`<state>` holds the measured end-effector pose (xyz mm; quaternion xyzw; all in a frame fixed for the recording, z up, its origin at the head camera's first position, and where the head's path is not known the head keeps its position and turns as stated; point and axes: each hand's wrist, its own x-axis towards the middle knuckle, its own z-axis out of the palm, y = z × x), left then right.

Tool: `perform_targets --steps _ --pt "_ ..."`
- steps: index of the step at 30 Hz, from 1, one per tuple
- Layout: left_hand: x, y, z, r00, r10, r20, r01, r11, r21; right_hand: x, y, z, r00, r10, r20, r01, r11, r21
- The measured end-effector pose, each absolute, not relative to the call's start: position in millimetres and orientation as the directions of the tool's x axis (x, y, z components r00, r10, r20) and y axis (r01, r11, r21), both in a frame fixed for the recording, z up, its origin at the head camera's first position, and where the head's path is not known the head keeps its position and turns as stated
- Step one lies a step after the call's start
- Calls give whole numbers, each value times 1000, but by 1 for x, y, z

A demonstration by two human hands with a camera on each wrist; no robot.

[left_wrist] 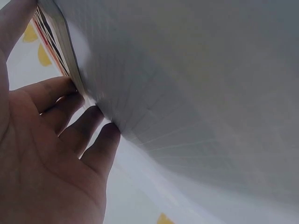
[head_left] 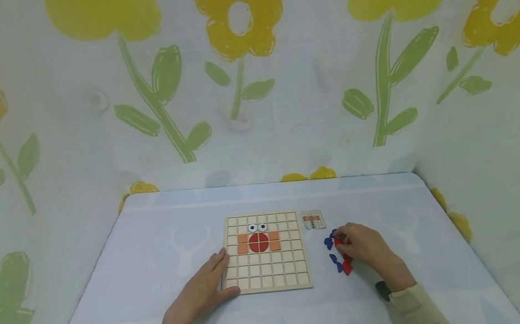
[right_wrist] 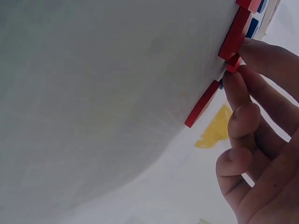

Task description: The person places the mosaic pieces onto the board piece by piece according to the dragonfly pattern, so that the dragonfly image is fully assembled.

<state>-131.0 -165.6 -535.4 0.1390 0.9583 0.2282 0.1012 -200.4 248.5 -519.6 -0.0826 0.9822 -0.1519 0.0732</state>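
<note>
My left hand [head_left: 202,292] rests flat, fingers straight, against the wooden grid board [head_left: 270,281]; my right hand [head_left: 365,247] pinches a small red piece [right_wrist: 233,63], seen only wrist-side

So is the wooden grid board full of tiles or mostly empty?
Mostly empty. The wooden grid board holds only two eye tiles, a red circle and orange squares beside it; the remaining cells are bare.

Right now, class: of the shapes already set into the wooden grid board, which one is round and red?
The red circle in the middle of the wooden grid board. Orange squares flank it on both sides, and two white eye pieces sit just above it.
</note>
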Motion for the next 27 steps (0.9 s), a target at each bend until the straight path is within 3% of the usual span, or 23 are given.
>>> perform_targets --steps 11,27 --pt "-132 -164 -534 -943 293 -156 192 865 464 -197 249 -517 -977 -208 -54 -181 932 -313" --pt "-131 -164 -534 -943 296 -154 196 866 461 -200 222 -515 -936 -323 142 -351 891 -288"
